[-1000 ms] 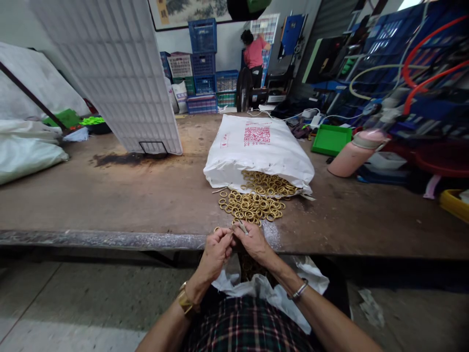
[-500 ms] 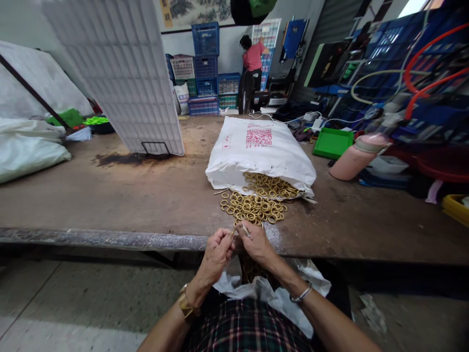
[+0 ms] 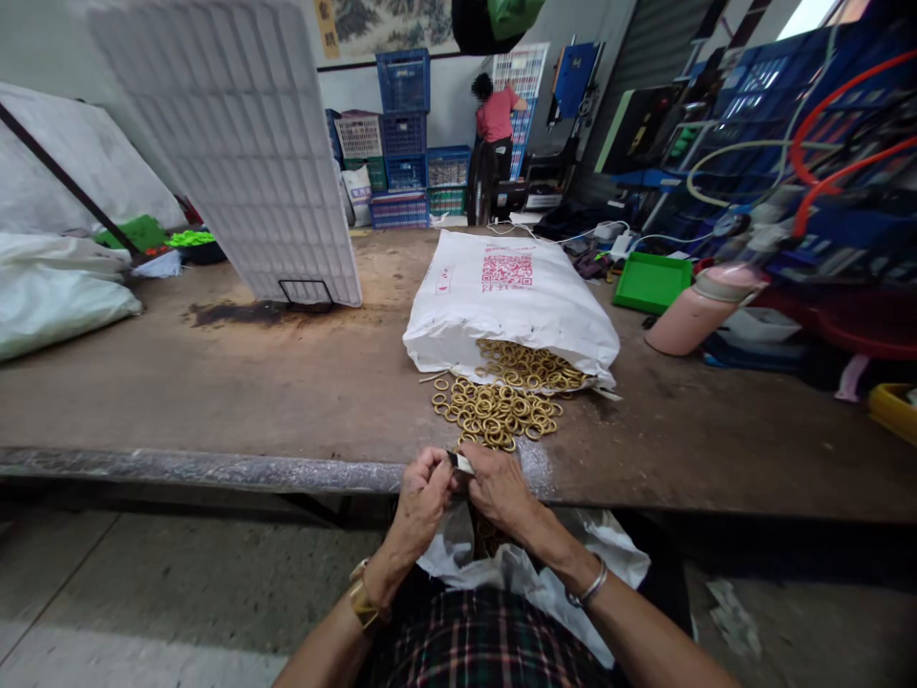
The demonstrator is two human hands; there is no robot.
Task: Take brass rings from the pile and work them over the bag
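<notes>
Small pale tool (image 3: pixel 465 464) has swung since the last frame; its dark end now points at the left fingertips. Right hand (image 3: pixel 501 489) grips it. Left hand (image 3: pixel 421 492) is pinched closed, can't tell on what. Loose gold rings (image 3: pixel 501 413) sit just beyond the fingers, spilling from the white sack (image 3: pixel 508 296). I'd keep the left pinch firm, tool strokes short, skin off the dark end.

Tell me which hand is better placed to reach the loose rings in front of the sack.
The right hand, probably: the rings lie almost straight beyond it, while the left hand sits off to their left. The pale object at the right hand's fingers might hinder it, though.
</notes>
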